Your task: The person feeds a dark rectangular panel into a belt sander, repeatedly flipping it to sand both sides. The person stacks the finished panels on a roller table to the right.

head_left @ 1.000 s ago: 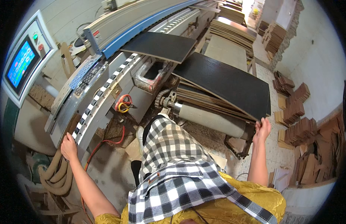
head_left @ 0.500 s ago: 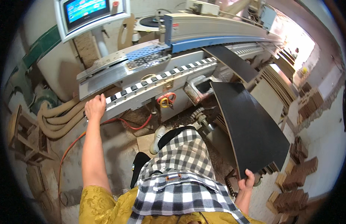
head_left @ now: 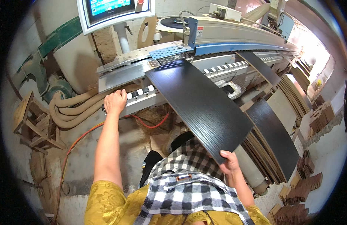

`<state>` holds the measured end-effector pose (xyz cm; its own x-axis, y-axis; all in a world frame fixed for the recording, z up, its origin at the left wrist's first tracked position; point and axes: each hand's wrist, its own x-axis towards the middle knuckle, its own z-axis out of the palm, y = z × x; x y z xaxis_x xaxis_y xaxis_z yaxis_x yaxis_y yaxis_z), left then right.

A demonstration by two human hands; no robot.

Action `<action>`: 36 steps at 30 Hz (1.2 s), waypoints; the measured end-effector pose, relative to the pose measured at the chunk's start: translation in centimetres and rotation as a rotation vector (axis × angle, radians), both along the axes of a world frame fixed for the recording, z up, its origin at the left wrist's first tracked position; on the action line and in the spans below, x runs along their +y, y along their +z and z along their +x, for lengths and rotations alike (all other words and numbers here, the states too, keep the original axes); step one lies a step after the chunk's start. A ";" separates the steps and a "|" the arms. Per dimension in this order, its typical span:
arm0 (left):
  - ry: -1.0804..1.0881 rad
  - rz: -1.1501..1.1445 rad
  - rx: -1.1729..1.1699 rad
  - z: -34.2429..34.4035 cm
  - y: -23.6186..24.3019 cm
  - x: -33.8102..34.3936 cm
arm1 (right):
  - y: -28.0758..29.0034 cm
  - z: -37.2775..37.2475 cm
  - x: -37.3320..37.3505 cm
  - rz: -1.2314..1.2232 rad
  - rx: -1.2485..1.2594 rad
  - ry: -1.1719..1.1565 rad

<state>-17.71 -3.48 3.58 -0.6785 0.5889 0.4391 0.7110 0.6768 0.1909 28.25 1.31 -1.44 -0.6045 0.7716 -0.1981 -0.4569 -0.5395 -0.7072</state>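
My right hand (head_left: 229, 162) grips the near corner of a black wood-grain panel (head_left: 203, 107), thumb on top. The panel slants away from me, its far end over the perforated metal plate of the edge-banding machine (head_left: 237, 35). Part of the roller rail (head_left: 147, 91) is hidden beneath it. At the rail's left end, my left hand (head_left: 115, 101) is closed over the rail with its fingers curled. Another black panel (head_left: 272, 131) tops a stack of boards (head_left: 257, 152) on the right.
A further dark panel (head_left: 257, 67) lies across the machine's far stretch. Above the left end stands a touch screen (head_left: 111, 8). Thick hoses (head_left: 70, 112), a wooden stool (head_left: 32, 123) and an orange hose (head_left: 74, 144) occupy the left floor. Small brown boards (head_left: 299, 195) are piled at right.
The right hand has lifted a black panel off the right stack and swung it left, onto the machine's edge. The left hand stays at the rail end. The view has shifted.
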 end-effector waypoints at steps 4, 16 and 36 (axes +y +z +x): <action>-0.005 -0.017 -0.026 0.3 0.2 -0.1 | 1.8 -7.1 -1.5 0.074 0.025 0.204; 0.002 -0.012 0.007 0.9 0.3 -0.2 | 2.8 -13.5 -1.4 0.412 -0.299 0.706; -0.012 0.024 0.061 1.1 0.3 -0.1 | 0.9 -11.5 -0.1 0.521 -0.238 0.433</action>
